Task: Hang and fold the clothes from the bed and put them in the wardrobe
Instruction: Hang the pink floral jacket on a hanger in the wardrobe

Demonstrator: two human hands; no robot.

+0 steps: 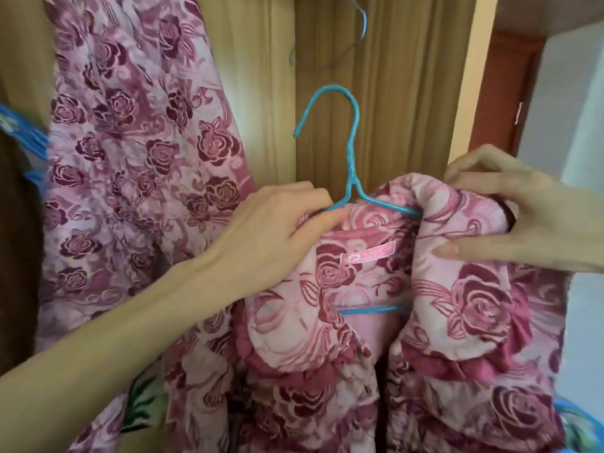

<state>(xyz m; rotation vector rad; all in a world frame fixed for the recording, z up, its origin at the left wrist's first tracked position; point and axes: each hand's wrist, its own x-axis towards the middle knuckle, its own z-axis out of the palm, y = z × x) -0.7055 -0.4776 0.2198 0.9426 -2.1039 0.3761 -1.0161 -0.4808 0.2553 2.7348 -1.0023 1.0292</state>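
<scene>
A pink jacket with dark rose print (457, 305) hangs on a blue wire hanger (351, 152) held up in front of the wooden wardrobe (392, 76). My left hand (271, 237) grips the hanger's left shoulder together with the jacket's collar. My right hand (529, 210) pinches the jacket's right shoulder, where the cloth bunches over the hanger's arm. The hanger's hook is free in the air. A pink label (367, 253) shows inside the collar.
A second garment in the same rose print (130, 142) hangs at the left. Another thin wire hanger (359, 24) hangs high up inside the wardrobe. Blue hangers (19, 125) show at the far left edge. A red-brown door (510, 93) stands at the right.
</scene>
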